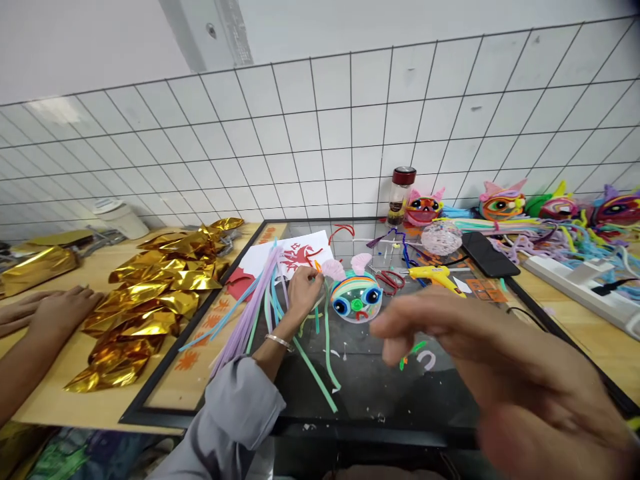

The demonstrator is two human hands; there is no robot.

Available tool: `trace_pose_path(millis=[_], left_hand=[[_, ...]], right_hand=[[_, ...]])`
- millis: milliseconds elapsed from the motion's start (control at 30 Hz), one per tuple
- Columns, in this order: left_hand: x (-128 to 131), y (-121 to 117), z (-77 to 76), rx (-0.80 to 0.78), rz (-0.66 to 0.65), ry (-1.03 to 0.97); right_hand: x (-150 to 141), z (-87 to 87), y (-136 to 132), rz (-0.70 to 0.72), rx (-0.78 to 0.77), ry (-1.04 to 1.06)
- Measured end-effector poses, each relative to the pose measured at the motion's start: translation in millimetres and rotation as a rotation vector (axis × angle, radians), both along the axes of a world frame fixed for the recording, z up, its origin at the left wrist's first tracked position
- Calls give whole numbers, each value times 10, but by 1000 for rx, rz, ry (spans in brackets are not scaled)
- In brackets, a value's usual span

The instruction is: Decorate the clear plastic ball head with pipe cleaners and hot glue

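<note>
My left hand (pixel 304 290) is closed in a pinch on a small orange piece (pixel 318 267), too small to make out fully. It is beside the pink ear of a colourful animal head (pixel 356 293) with big blue eyes and a green nose. Large and close to the camera, my right hand (pixel 480 353) is raised over the right side of the board, fingers curved and thumb apart, with nothing visible in it. Long purple, blue and green pipe cleaners (pixel 260 300) lie under and beside my left forearm. Small green and lilac scraps (pixel 426 360) lie on the dark board (pixel 320 373).
A yellow glue gun (pixel 431 273), red-handled scissors (pixel 391 283), a phone (pixel 490 255) and a power strip (pixel 575 287) lie to the right. A jar (pixel 400 197) and several finished heads (pixel 503 202) stand behind. Gold foil (pixel 165 293) and another person's hands (pixel 60 313) are at left.
</note>
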State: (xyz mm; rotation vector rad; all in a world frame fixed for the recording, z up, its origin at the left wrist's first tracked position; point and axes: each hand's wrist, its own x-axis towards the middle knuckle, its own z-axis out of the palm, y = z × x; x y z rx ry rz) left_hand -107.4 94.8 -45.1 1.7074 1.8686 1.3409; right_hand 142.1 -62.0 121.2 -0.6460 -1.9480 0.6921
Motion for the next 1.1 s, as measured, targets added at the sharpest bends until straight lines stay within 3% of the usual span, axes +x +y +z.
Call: trace_pose_path(millis=[33, 133, 333, 500, 767, 933, 1100], left_hand=[[-11, -1, 4, 18, -1, -17], [-41, -9, 36, 71, -19, -51], [-12, -1, 11, 70, -89, -183], [36, 34, -61, 50, -133, -232], [53, 32, -33, 52, -172, -271], [61, 29, 1, 71, -162, -275], [77, 9, 53, 85, -161, -271]], right_hand=[[-26, 25, 35, -5, -66, 16], [-38, -21, 234, -255, -55, 229], [93, -478, 869, -561, -4, 425], [203, -871, 1202, -686, -32, 107], [106, -1277, 1420, -599, -152, -891], [0, -1415, 1498, -583, -103, -1138], [-27, -1418, 1497, -582, -87, -1168]])
